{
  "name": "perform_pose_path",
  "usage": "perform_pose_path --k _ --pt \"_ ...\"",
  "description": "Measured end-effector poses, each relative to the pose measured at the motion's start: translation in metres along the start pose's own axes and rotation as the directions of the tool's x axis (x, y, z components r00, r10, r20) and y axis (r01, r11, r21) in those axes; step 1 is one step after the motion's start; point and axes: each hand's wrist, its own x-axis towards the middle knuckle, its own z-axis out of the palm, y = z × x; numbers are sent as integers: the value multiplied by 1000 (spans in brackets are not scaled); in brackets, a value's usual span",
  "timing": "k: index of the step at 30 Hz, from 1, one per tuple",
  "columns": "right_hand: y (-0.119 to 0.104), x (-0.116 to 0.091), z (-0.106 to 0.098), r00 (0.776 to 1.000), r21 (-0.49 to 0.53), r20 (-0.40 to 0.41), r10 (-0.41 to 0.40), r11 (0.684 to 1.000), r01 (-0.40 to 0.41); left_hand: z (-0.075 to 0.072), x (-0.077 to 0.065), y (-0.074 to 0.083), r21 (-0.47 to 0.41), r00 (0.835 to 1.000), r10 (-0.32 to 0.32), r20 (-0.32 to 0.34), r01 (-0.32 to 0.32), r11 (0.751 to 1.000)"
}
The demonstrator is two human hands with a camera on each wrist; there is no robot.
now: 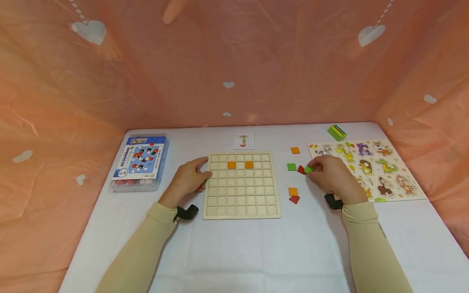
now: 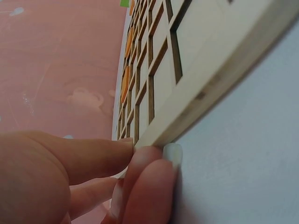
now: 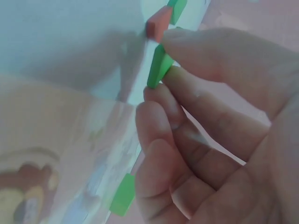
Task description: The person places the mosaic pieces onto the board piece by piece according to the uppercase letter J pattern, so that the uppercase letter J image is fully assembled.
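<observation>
A wooden grid board (image 1: 242, 186) lies flat, with two orange square tiles (image 1: 232, 165) in separate cells of its second row from the top. My left hand (image 1: 188, 178) holds the board's left rim, with thumb and fingertips at the edge in the left wrist view. To the board's right, my right hand (image 1: 333, 175) pinches a green square tile (image 3: 160, 66) between thumb and fingers. Beside that tile is a red tile (image 1: 301, 169), and another green tile (image 1: 291, 167) lies left of it. Further loose tiles are an orange one (image 1: 295, 150), a lower orange one (image 1: 293, 191) and a red one (image 1: 294, 200).
A small pattern card (image 1: 243, 141) lies behind the board. At the left stands a boxed molecule model set (image 1: 140, 162). An animal puzzle board (image 1: 370, 171) lies under and beyond my right hand, with a green striped block (image 1: 337, 132) behind it. A pink curtain encloses the table.
</observation>
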Motion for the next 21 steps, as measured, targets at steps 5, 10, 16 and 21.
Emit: perform_pose_path --k 5,10,16,21 --pt "-15 11 7 1000 7 -1 -29 1000 29 0 -1 0 1 1000 8 0 -8 1000" --pt "-45 29 22 997 9 -5 -79 997 79 -1 -2 0 3 1000 12 -2 -12 1000" --pt "-88 52 45 986 58 14 -166 985 165 0 0 0 3 1000 9 -5 -9 1000" --pt "-117 65 60 968 82 42 -247 967 243 -1 -2 0 -14 1000 2 -7 -2 1000"
